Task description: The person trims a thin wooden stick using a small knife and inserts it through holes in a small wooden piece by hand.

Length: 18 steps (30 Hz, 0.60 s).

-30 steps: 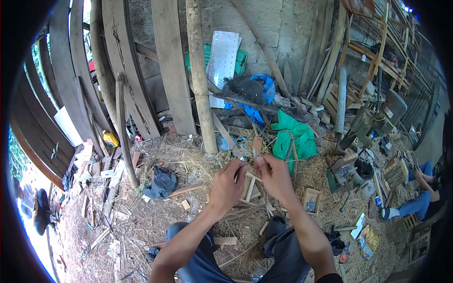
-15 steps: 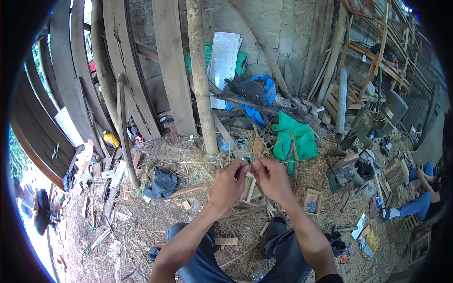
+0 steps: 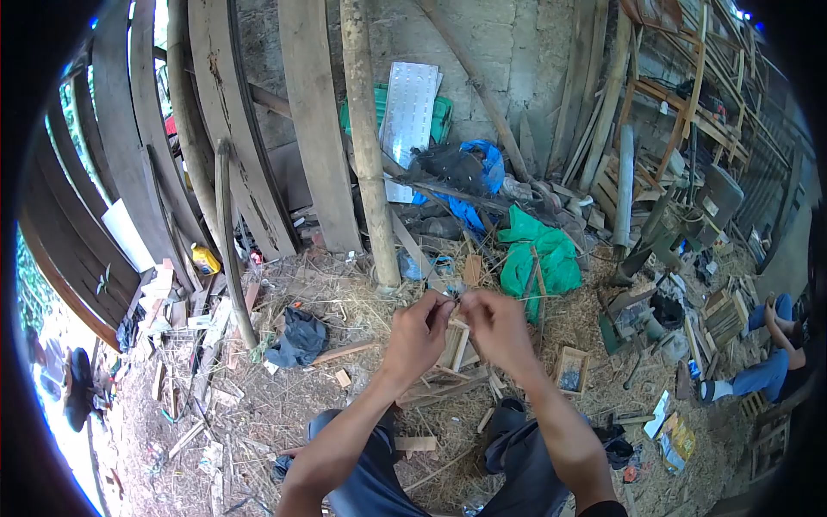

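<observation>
Lower centre: grey trousers, knees apart, over a straw-strewn dirt floor; a flat wood offcut between them.

Centre: left hand pinched, thumb to finger, on a small dark piece, too tiny to identify. Right hand curls in just beside it, tips nearly meeting the left's; cannot tell whether it has hold too. Directly below, a narrow wooden frame, partly masked by the hands. Right of it, a shallow rectangular wooden box with small bits inside.

Left of centre: crumpled, dull black plastic. Right of centre: shiny, bunched green bag, thin sticks across it.

Right edge: a seated person in blue trousers.

Farther, upper centre: upright round pole; white panel, rectangular, marked in rows; rough grey wall behind.
</observation>
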Each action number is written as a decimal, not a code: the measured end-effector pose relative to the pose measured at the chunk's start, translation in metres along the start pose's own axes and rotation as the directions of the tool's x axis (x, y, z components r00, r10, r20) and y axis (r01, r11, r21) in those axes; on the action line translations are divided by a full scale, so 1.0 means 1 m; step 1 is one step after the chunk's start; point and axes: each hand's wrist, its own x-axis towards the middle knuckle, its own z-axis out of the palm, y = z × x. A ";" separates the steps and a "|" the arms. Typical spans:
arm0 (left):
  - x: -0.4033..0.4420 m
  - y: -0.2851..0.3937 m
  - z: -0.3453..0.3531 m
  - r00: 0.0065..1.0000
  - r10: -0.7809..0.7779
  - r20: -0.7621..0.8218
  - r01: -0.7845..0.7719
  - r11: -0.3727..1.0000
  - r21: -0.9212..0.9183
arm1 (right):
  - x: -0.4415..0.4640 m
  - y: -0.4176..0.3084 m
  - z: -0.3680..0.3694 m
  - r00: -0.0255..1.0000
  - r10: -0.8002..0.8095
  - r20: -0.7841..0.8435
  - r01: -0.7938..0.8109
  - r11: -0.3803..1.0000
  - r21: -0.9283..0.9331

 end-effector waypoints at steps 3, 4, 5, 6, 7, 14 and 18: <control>-0.003 0.004 0.000 0.998 -0.051 0.031 0.052 0.998 -0.029 | 0.006 0.002 -0.015 0.990 0.132 -0.051 -0.134 0.991 -0.028; -0.002 0.004 0.000 0.998 -0.049 0.025 0.050 0.998 -0.034 | 0.006 0.003 -0.015 0.991 0.127 -0.050 -0.128 0.991 -0.034; -0.002 0.004 -0.002 0.995 -0.085 0.046 0.088 0.994 -0.057 | 0.006 0.005 -0.012 0.993 0.108 -0.040 -0.108 0.994 0.012; -0.001 0.003 -0.004 0.990 -0.123 0.074 0.128 0.989 -0.074 | 0.005 0.006 -0.009 0.995 0.094 -0.033 -0.092 0.994 0.065; -0.002 0.002 -0.006 0.989 -0.123 0.080 0.128 0.989 -0.067 | 0.005 0.006 -0.009 0.995 0.098 -0.037 -0.095 0.993 0.073; 0.000 0.001 -0.006 0.991 -0.099 0.088 0.105 0.992 -0.068 | 0.003 0.012 -0.008 0.996 0.088 -0.027 -0.085 0.990 0.113; 0.001 0.008 -0.006 0.996 -0.069 0.061 0.069 0.998 0.004 | 0.001 0.008 -0.002 0.998 0.045 0.047 -0.047 0.998 0.038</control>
